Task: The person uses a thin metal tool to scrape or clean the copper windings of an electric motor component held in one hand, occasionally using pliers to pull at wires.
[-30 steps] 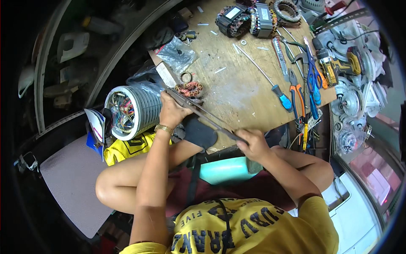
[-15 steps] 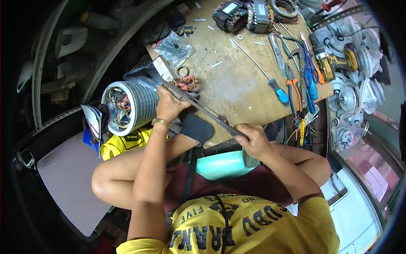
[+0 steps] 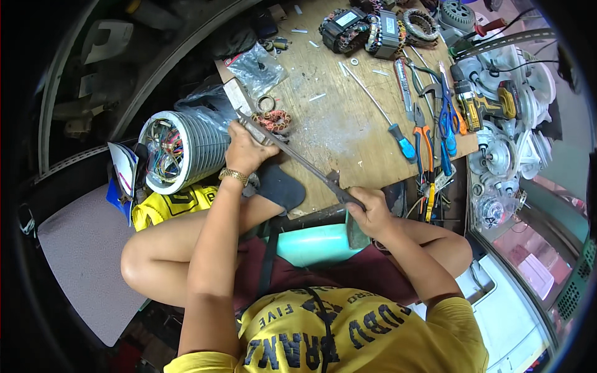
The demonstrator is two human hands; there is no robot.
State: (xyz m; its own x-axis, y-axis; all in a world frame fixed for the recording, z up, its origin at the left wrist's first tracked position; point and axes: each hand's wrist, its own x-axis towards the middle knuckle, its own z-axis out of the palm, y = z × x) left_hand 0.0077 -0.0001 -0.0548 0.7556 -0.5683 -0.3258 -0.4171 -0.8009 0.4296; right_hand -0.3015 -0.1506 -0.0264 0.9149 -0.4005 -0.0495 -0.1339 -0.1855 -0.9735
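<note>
A long, thin, dark metal tool slants across the near edge of the wooden workbench; its exact kind cannot be made out. My left hand closes around its far left end, fingers wrapped beside a flat grey part. At the near right end, my right hand grips a thicker dark part with the thumb along it. A small dark lump shows on the tool just ahead of that hand. Close by my left hand lie a coil of red-and-brown wire and a brown ring.
Along the right of the workbench lie a screwdriver, orange-handled pliers, blue-handled cutters and a yellow drill. Motor stators stand at the back. A ribbed white drum of wires lies left; a teal container sits between my legs.
The whole view has shifted slightly left. Both hands keep their grip on the long metal tool, whose tilt has become a little steeper.
</note>
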